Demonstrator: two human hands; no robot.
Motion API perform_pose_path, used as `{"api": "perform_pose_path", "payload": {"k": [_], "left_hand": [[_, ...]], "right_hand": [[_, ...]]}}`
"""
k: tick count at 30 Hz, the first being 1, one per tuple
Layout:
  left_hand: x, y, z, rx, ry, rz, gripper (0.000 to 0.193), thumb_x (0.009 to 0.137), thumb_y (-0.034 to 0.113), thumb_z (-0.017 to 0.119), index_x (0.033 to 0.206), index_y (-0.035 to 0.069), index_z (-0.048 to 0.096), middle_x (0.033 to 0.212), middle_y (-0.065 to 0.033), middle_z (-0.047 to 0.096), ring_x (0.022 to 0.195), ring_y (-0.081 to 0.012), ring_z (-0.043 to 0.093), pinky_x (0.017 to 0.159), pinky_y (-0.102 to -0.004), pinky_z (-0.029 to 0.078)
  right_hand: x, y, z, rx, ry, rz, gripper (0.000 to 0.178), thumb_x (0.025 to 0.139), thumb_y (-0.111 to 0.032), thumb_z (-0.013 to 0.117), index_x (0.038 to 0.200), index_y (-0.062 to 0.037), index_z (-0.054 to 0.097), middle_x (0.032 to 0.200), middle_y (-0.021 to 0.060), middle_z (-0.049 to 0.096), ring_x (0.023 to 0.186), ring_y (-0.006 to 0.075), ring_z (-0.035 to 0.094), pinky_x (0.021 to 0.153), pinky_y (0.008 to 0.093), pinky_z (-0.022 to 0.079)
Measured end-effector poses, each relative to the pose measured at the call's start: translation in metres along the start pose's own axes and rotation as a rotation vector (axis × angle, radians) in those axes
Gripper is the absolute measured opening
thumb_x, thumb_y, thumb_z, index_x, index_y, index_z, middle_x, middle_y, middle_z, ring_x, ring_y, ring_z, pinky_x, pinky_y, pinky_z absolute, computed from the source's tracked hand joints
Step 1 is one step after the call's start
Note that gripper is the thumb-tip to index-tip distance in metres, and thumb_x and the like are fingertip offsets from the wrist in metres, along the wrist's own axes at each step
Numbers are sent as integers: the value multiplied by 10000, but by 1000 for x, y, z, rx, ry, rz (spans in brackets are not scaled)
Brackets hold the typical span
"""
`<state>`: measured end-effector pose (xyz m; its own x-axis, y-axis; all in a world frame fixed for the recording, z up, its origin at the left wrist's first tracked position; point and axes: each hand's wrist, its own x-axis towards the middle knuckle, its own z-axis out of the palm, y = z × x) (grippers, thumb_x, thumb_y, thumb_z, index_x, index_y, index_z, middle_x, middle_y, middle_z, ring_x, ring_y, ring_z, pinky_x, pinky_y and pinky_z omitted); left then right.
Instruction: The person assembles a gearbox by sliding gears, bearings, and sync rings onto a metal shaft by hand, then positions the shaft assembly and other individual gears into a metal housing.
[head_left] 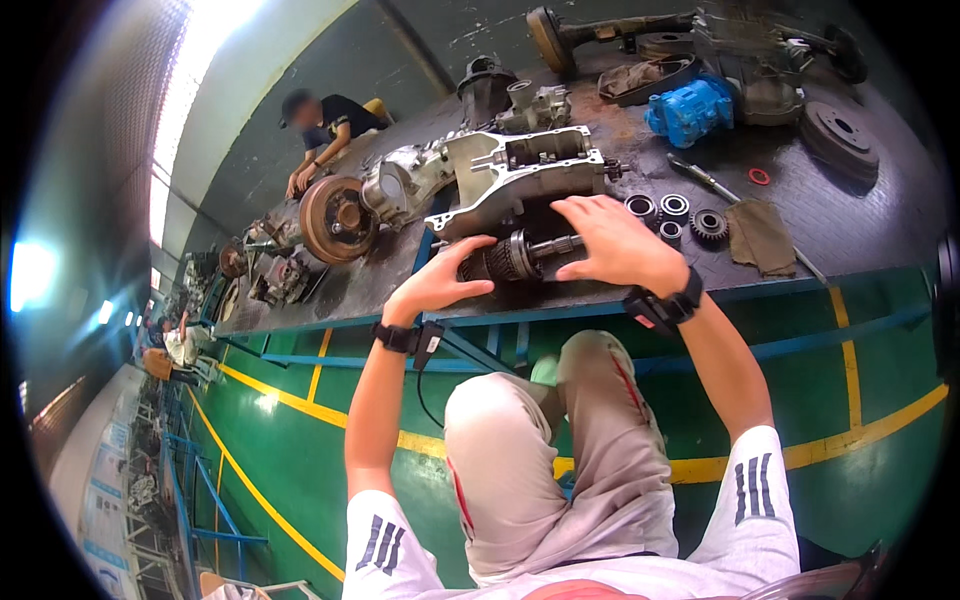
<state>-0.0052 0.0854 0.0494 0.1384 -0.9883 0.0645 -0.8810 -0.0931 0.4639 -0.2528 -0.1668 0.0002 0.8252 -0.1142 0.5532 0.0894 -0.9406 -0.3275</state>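
Observation:
A gear shaft (517, 257) with several toothed gears lies near the front edge of the dark workbench (390, 268). My left hand (438, 284) is at the shaft's left end, thumb and fingers apart. Around its right, thinner end, my right hand (628, 246) is spread with a gap between thumb and fingers. Neither hand visibly grips the shaft; whether a fingertip touches it is hard to tell. Just behind stands an open metal gearbox housing (520, 185). To the right of my right hand lie a bearing (675, 208) and a dark gear (709, 226).
A brown cloth (760, 238), a ratchet wrench (705, 178) and a red ring (759, 177) lie to the right. Farther back are a blue part (690, 110) and a brake drum (840, 142). A rusty drum (338, 220) stands left. Another person (330, 130) leans at the bench's far side.

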Motion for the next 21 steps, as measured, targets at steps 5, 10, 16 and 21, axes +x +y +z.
{"api": "perform_pose_path", "payload": {"k": [5,10,16,21], "left_hand": [[16,-23,20,17,-26,-59,807,918,312,904,1568,-20,559,1472,-214,689,1338,-284,667,1161,-397,501],[43,-26,35,-20,-45,17,795,925,433,896,1475,-65,610,1333,-252,757,1218,-282,719,1066,-417,541],[50,-37,13,-114,-87,-97,790,891,434,921,1441,-62,646,1250,-213,772,1147,-271,730,1029,-413,554],[71,-63,39,3,101,123,805,906,483,894,1460,-49,653,1339,-250,763,1231,-312,727,1054,-430,548]], "right_hand": [[47,-27,60,45,-207,-12,991,720,-424,1007,1482,20,555,1412,227,634,1314,429,620,1141,508,510],[55,-21,78,50,-227,34,829,715,-373,991,1343,-17,583,1283,210,677,1256,423,666,1054,511,566],[70,-20,80,102,-207,43,697,748,-380,907,1248,-3,601,1227,234,696,1161,454,714,980,528,585],[72,-17,51,124,-407,184,733,752,-355,926,1309,18,631,1173,261,762,1127,429,757,945,533,612]]}}
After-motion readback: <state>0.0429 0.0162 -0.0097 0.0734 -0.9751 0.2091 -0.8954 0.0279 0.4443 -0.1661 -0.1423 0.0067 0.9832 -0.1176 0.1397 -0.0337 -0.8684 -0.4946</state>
